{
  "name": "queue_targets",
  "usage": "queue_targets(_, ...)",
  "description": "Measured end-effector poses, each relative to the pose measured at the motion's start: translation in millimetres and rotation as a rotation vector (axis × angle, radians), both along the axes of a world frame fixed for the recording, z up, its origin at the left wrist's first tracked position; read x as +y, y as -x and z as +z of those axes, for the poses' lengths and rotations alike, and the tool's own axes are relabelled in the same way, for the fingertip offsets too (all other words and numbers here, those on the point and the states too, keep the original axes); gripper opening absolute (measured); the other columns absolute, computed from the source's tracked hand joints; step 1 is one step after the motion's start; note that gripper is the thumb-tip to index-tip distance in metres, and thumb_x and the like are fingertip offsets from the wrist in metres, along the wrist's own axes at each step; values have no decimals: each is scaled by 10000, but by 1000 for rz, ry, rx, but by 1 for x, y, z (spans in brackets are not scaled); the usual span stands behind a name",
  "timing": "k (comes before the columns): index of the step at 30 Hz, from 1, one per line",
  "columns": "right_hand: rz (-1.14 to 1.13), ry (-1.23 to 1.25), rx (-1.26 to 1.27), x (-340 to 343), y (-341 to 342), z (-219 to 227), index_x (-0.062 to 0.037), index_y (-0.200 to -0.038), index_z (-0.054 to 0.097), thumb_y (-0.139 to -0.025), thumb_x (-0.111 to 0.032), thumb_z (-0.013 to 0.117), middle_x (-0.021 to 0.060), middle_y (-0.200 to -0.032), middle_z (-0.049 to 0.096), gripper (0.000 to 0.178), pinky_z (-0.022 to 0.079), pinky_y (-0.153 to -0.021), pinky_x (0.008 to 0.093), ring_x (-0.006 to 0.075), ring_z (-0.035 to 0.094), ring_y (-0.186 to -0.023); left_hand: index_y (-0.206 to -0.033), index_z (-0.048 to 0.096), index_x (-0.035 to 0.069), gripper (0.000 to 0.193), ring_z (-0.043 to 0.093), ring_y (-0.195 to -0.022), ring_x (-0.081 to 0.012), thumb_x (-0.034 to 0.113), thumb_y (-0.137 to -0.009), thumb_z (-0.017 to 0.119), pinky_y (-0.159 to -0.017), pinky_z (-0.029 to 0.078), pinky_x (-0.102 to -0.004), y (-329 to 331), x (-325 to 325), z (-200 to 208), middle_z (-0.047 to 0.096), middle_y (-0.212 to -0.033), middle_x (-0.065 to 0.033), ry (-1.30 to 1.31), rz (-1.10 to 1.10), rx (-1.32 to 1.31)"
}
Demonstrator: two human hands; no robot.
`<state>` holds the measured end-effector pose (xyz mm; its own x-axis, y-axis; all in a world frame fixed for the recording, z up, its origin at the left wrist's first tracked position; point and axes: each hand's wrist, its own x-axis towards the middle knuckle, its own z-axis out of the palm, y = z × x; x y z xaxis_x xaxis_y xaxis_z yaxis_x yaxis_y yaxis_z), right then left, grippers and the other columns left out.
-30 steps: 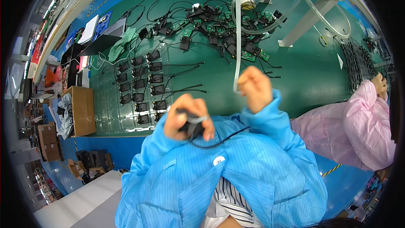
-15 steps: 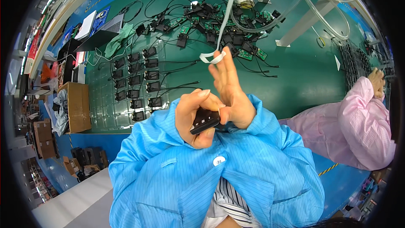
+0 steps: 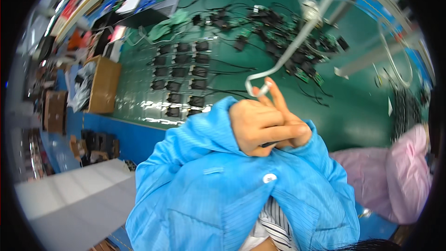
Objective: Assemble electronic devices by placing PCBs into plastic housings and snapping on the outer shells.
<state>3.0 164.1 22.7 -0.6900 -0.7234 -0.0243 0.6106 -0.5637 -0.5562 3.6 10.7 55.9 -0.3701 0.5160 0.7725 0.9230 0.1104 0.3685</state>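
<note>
My left hand [image 3: 258,128] is closed in front of my chest, its back toward the view. Only a small dark edge of a black handheld device [image 3: 269,144] shows beneath its fingers. Close against it is my right hand [image 3: 290,123], with two fingers stretched up and the others partly hidden behind the left. A white strip [image 3: 281,60] comes down from above and bends in a loop at those raised fingertips, caught between them. Motion blurs both hands.
Black modules with cables [image 3: 199,71] stand in rows on clear trays at the left of the green table [image 3: 297,132]. Beyond lies a heap of modules and green circuit boards [image 3: 278,30]. A cardboard box [image 3: 104,86] stands left; a pink-sleeved person [image 3: 404,176] sits right.
The view has shifted, so the scene sits further right. My left hand has turned over and now covers most of the black device. The white strip stays at my right fingertips.
</note>
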Motion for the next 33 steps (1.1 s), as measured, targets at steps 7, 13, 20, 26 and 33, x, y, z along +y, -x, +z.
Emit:
queue_targets(7, -418, -603, 381, -15, 11, -6, -182, -1530, 66, -691, -259, 638, 140, -1565, 94, 1019, 180, -1054, 550, 386, 216, -1378, -892, 530, 20, 159, 606, -638, -261, 57, -738, 545, -631, 520, -328, -22, -106, -71, 624, -833, -142, -1194, 410, -911)
queue_targets(13, -412, -830, 545, -14, 15, -9, -148, -1525, 101, -720, -261, 632, 159, -1559, 117, 972, 172, -1056, 553, 417, 231, -1367, -1092, 602, 65, 286, 625, -965, -321, 203, -850, 538, -862, 508, -485, -79, -366, -265, 660, -1028, -164, -1928, 684, -1308)
queue_targets(20, -458, -945, 548, -31, 19, -13, -105, -1512, 166, -751, -235, 620, 166, -1551, 152, 896, 183, -1068, 524, 403, 269, -1359, -1142, 614, 60, 329, 620, -987, -302, 217, -865, 533, -893, 492, -444, -44, -483, -309, 649, -1081, -151, -1788, 875, -1303)
queue_targets(26, -473, -963, 543, -21, 16, -16, -51, -1452, 310, -788, -176, 604, 145, -1536, 210, 736, 273, -1045, 399, 311, 372, -1311, -1121, 617, 62, 304, 618, -937, -282, 178, -848, 550, -850, 495, -417, 7, -449, -315, 647, -1042, -139, -1417, 921, -1291)
queue_targets(33, -455, -992, 534, -13, 30, -23, -37, -1389, 419, -808, -168, 604, 137, -1502, 283, 624, 328, -1003, 339, 276, 430, -1262, -1096, 620, 65, 281, 615, -880, -257, 133, -828, 571, -799, 499, -386, -43, -449, -276, 644, -996, -123, -991, 959, -1143)
